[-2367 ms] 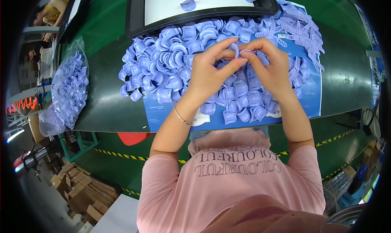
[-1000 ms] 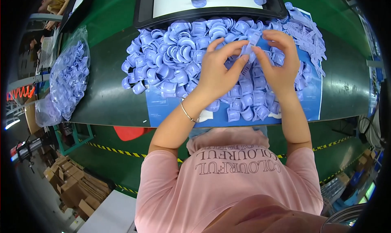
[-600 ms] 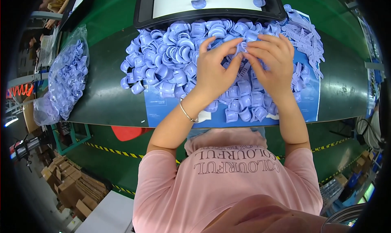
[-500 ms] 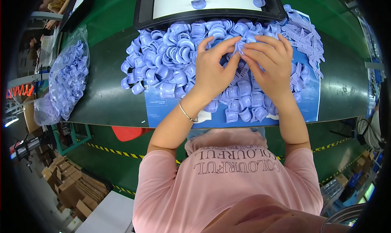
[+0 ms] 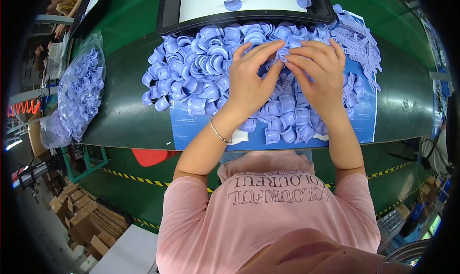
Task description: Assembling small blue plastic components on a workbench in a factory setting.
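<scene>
My left hand (image 5: pixel 252 77) and my right hand (image 5: pixel 316 73) meet over a heap of lavender-blue plastic parts. Between their fingertips they pinch one small lavender plastic piece (image 5: pixel 282 53), mostly covered by the fingers, so its exact shape cannot be made out. Under and left of my hands lies the heap of curved, glossy plastic pieces (image 5: pixel 194 65). More such pieces (image 5: pixel 287 118) sit close to me, below my wrists, on a blue printed sheet (image 5: pixel 184 130). Long slotted lavender strips (image 5: pixel 357 44) are piled to the right of my right hand.
A black-rimmed tray (image 5: pixel 247 19) with a white bottom stands beyond the heap, holding two curved pieces (image 5: pixel 233 4). At the left of the dark green table (image 5: pixel 127 97) rests a clear plastic bag (image 5: pixel 84 89) full of lavender parts. Another person's arm (image 5: pixel 72 5) shows at the far left.
The fingers of my right hand have shifted slightly around the small piece. Both hands stay in nearly the same place, and the heaps look unchanged.
</scene>
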Motion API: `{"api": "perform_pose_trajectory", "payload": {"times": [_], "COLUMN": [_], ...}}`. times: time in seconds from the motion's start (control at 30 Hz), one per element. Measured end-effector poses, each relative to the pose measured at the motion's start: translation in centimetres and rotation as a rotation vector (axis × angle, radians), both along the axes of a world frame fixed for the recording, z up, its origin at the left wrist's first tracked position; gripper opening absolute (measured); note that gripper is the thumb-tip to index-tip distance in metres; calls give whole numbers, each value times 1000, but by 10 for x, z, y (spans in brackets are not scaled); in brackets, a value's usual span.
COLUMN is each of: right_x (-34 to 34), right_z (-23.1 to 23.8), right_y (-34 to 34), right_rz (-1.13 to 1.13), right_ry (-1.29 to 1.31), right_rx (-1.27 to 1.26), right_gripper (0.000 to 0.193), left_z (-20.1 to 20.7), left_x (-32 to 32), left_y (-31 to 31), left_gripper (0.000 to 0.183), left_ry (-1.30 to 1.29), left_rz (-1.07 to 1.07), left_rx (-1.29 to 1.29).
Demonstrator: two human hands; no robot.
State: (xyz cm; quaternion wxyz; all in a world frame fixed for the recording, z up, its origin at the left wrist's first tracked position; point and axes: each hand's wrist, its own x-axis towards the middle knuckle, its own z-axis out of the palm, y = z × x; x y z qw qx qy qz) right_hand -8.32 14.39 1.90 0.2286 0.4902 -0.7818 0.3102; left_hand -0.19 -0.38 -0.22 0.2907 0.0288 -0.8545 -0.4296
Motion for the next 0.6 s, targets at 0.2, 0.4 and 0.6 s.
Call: {"api": "perform_pose_trajectory", "payload": {"times": [0.2,0.4,0.6], "right_x": [0,1,0], "right_z": [0,2,1], "right_y": [0,0,-1], "right_rz": [-10,-10,-28], "right_ry": [-12,-17,-29], "right_rx": [-1,10,8], "right_gripper": [17,17,17], "left_z": [1,1,0], "left_x": [0,0,0], "left_y": [0,0,1], "left_gripper": [30,30,29], "left_ry": [-7,-5,4], "left_rz": [8,17,15], "left_rx": [3,0,-5]}}
